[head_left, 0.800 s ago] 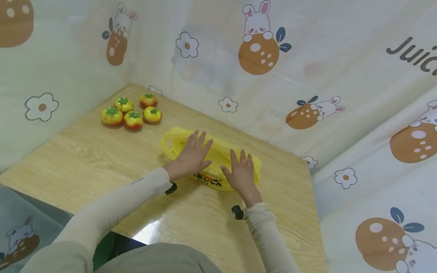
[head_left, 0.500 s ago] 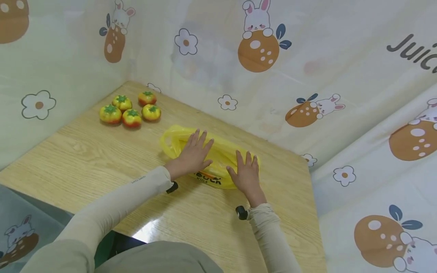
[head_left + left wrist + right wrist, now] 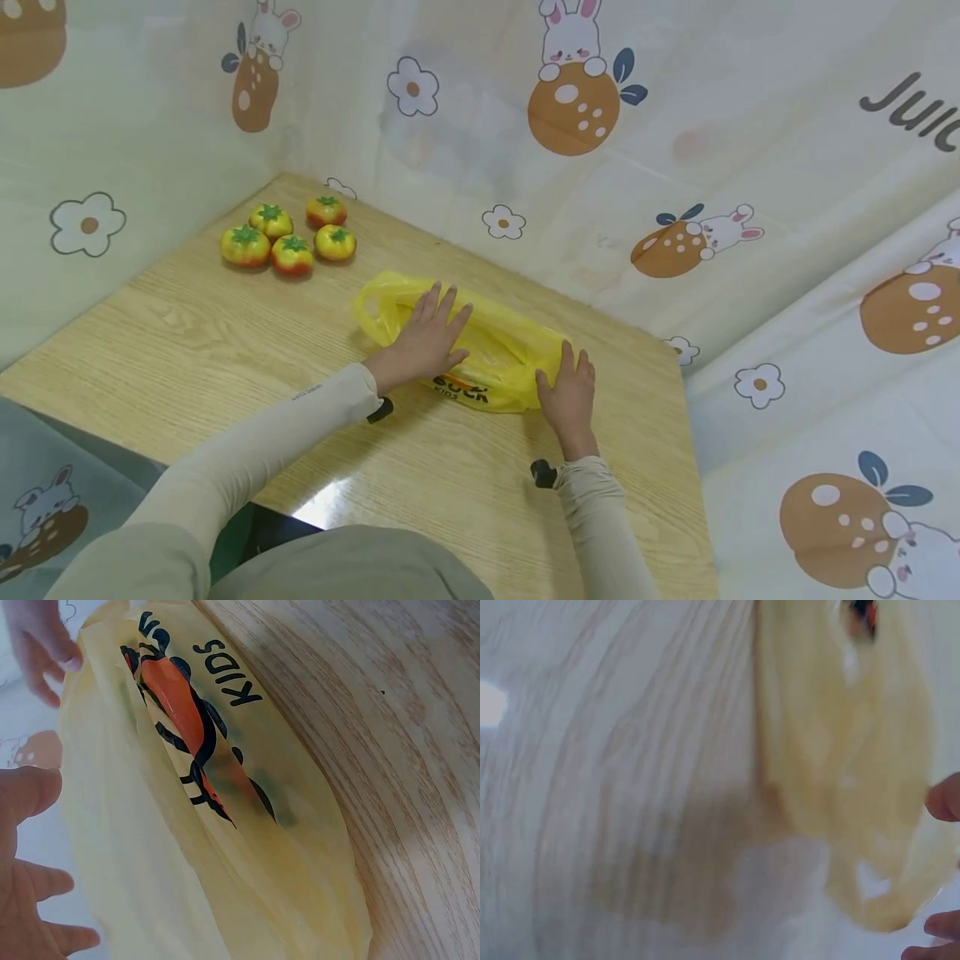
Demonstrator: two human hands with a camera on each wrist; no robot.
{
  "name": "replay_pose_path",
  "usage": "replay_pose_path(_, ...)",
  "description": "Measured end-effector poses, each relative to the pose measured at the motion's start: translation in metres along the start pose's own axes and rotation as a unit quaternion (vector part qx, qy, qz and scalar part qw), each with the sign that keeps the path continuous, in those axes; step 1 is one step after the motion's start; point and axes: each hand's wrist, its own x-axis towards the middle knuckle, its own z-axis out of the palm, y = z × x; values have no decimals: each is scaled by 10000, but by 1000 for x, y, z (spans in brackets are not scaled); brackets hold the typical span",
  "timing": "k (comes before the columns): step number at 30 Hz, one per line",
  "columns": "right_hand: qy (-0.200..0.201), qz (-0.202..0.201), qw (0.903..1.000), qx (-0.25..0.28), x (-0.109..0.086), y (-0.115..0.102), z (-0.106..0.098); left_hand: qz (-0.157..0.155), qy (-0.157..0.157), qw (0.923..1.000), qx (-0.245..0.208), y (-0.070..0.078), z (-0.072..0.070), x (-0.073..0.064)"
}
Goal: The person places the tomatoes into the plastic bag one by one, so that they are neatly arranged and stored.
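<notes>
A yellow plastic bag with black and orange print and the word KIDS lies on its side on the wooden table. My left hand is over the bag's left part, fingers spread; whether it presses the bag I cannot tell. At the bag's right end is my right hand, its fingers loosely extended beside the handle. In the left wrist view the printed side of the bag fills the middle, with left fingers at the left edge. The right wrist view is blurred and shows a bag handle loop near the right fingertips.
Several yellow-and-red, tomato-like fruits with green leafy tops stand in a group at the table's far left corner. Printed curtains with rabbits and flowers border the wooden table.
My right hand has moved rightward from over the bag to its right end. The left hand stays about where it was. The head view has shifted slightly.
</notes>
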Motion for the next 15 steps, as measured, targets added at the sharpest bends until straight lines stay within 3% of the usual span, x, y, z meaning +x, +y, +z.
replay_pose_path(6,411,496,9938,903,1,29,19,5,-111,9999,-97,2,-1,-2)
replay_pose_path(12,1281,2,9873,940,0,29,15,82,50,9999,91,2,0,-1)
replay_pose_path(15,1450,-191,9842,1001,2,22,3,91,185,9997,121,2,1,0)
